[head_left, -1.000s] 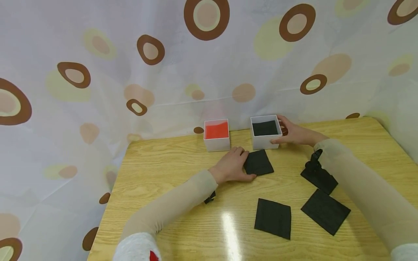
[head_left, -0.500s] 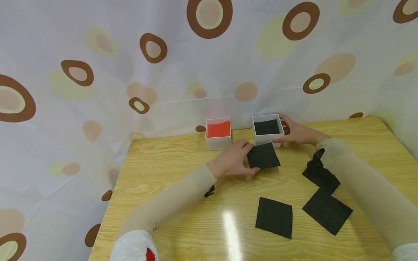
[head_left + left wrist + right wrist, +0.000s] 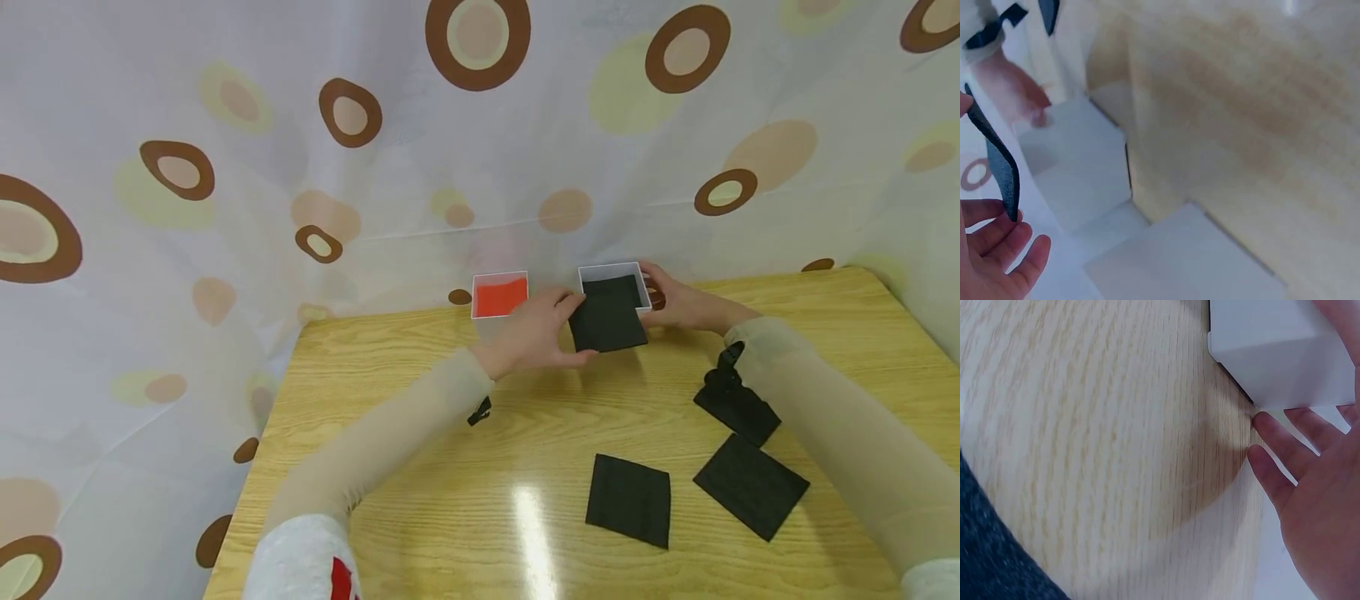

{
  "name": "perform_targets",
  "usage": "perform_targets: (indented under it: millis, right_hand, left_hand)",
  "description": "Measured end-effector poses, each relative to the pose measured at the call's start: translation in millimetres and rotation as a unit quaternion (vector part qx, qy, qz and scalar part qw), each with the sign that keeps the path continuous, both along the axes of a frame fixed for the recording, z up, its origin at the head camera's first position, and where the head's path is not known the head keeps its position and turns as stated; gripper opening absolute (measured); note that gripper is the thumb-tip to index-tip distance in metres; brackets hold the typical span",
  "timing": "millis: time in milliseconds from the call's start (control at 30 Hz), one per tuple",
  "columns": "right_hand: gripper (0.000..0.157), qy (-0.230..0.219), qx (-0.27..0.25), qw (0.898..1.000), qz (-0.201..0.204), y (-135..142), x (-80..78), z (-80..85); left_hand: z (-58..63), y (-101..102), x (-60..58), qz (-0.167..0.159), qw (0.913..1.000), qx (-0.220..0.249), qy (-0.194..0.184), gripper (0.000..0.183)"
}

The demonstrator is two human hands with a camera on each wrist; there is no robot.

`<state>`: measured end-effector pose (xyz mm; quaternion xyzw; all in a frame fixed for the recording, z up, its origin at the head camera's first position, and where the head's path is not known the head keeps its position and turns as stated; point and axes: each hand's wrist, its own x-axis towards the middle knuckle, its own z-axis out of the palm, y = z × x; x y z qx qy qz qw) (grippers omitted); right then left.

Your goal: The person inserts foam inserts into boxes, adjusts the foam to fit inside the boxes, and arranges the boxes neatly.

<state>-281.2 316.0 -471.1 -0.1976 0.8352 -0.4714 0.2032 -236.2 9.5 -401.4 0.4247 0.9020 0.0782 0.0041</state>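
Note:
My left hand [image 3: 531, 335] holds a thin black square sheet [image 3: 609, 323], its thumb at the near edge and fingers at the far edge. The sheet is raised and covers the front of the right-hand white box [image 3: 609, 271]. In the left wrist view the sheet [image 3: 1002, 165] looks bent, its lower end against the fingertips of the left hand [image 3: 1000, 253]. More black material [image 3: 624, 287] shows inside that box. My right hand [image 3: 681, 307] grips the box's right side; in the right wrist view, its fingers [image 3: 1285, 444] are spread at the box wall [image 3: 1285, 369].
A second white box [image 3: 474, 292] holding a red sheet [image 3: 501, 297] stands to the left, partly behind the left hand. Several black squares lie on the wooden table [image 3: 420, 500]: one in front [image 3: 628, 502], others near the right forearm [image 3: 752, 487]. A patterned curtain [image 3: 450, 150] hangs behind.
My left hand has lifted the black sheet off the table and carried it away from me, up to the front of the right-hand box. The right hand has stayed at that box.

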Motion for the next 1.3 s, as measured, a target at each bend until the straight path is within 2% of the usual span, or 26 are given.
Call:
perform_targets:
  millis: [167,300,400,567,900,1067,1300]
  right_hand:
    - [0.097,0.006,-0.007,1.000,-0.001,-1.4,1.1,-0.5]
    - [0.100,-0.013,-0.010,1.000,-0.019,-2.2,0.8,-1.0]
    - [0.102,-0.027,0.000,0.999,-0.034,-2.0,0.7,-1.2]
    - [0.105,-0.037,0.009,0.999,-0.037,-3.1,1.2,-0.4]
    - [0.105,-0.041,0.018,0.998,-0.038,-1.8,2.1,2.1]
    - [0.103,-0.042,0.005,0.999,-0.035,-1.9,2.2,1.5]
    - [0.101,-0.039,0.003,0.999,-0.032,-3.2,2.1,1.1]
  left_hand:
    - [7.8,5.5,-19.0,0.012,0.9999,-0.006,0.003,0.084]
    - [10.6,10.7,-33.0,0.024,0.9996,-0.001,-0.014,0.079]
    - [9.1,15.5,-42.8,0.033,0.9991,0.002,-0.025,0.077]
    - [3.7,22.3,-55.4,0.040,0.9987,-0.014,-0.029,0.077]
    - [0.8,31.5,-62.9,0.024,0.9991,-0.007,-0.033,0.066]
    - [-0.1,33.5,-63.5,0.014,0.9988,-0.027,-0.039,0.064]
    - [-4.4,33.4,-62.3,0.009,0.9966,-0.035,-0.074,0.058]
